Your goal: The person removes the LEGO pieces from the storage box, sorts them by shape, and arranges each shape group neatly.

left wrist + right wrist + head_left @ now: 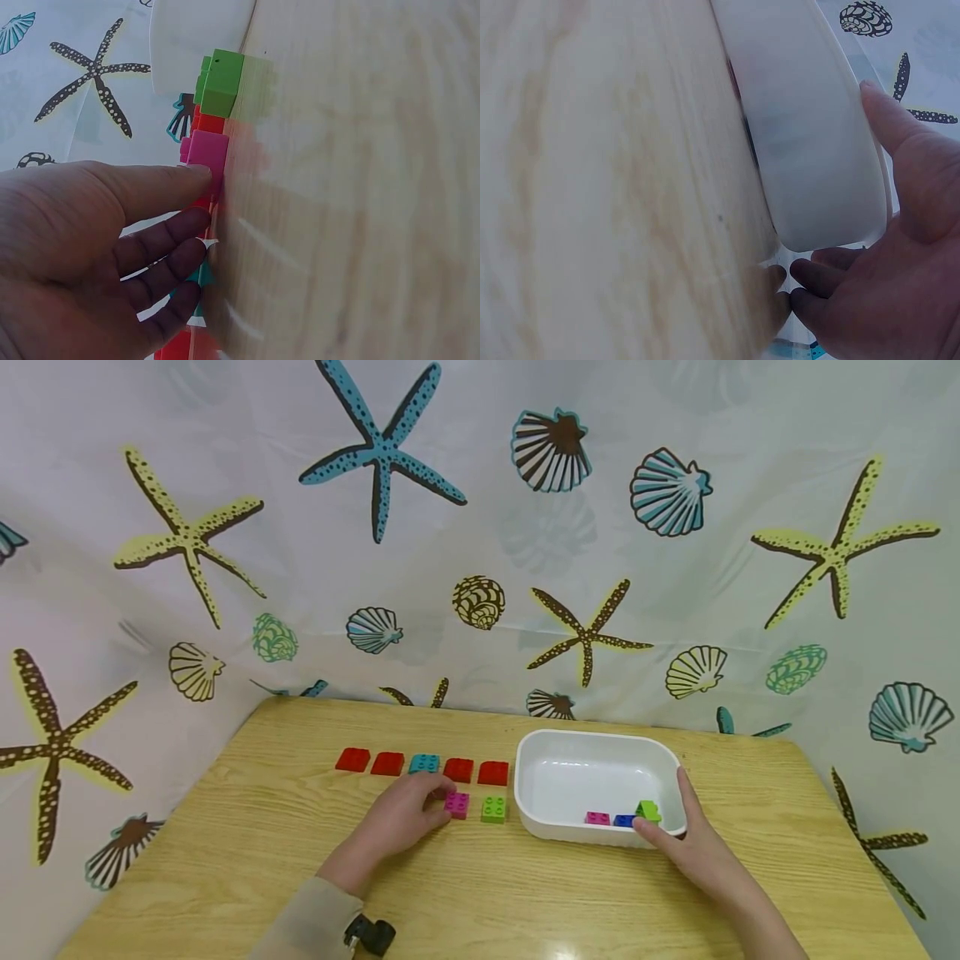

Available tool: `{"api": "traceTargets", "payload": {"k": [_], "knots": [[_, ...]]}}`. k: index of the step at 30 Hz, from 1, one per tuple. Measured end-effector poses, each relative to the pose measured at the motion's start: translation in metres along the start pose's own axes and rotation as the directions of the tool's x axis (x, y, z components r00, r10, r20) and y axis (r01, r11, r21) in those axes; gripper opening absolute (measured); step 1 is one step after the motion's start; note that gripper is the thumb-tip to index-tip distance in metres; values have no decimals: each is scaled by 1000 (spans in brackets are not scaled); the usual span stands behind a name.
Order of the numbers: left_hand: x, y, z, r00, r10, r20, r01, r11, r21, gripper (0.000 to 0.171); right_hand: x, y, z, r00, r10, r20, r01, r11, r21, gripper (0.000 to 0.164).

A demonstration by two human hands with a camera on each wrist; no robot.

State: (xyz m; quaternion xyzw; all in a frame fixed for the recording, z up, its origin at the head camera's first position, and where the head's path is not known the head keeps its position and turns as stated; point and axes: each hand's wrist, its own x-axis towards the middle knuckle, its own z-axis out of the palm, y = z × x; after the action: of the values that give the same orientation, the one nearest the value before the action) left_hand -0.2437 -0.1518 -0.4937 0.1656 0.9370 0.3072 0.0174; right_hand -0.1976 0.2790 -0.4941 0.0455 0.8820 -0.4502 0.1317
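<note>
My left hand [401,810] is at a magenta building brick [457,805], with thumb and index finger pinching its left end. In the left wrist view the thumb overlaps the side of the brick [208,154], while the other fingers curve loosely. To its right stands a lime green brick [493,810]. My right hand [701,843] grips the right end of a white plastic tub [551,831], thumb at the near rim and fingers round the end. Inside the tub lie a pink brick [597,818], a blue brick [623,820] and a green piece [648,811].
Behind the magenta and green bricks runs a row of several red pieces [387,764] with one teal brick [424,763] among them. All stand on a wooden table [480,893]. A curtain [465,543] printed with starfish and shells hangs behind the table and along its sides.
</note>
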Motion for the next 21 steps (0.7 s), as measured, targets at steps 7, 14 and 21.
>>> {"api": "traceTargets", "payload": {"k": [7,14,21], "knots": [[0,-4,2,1000,7,-6,-6,1000,18,26,0,0,0,1000,3,-1,-3,1000,-2,123],[1,-3,3,1000,-3,-3,3,1000,21,33,0,0,0,1000,7,-1,-7,1000,1,123],[-3,4,-4,998,-56,31,56,998,-1,43,0,0,0,1000,9,-3,-9,1000,-4,123]]}}
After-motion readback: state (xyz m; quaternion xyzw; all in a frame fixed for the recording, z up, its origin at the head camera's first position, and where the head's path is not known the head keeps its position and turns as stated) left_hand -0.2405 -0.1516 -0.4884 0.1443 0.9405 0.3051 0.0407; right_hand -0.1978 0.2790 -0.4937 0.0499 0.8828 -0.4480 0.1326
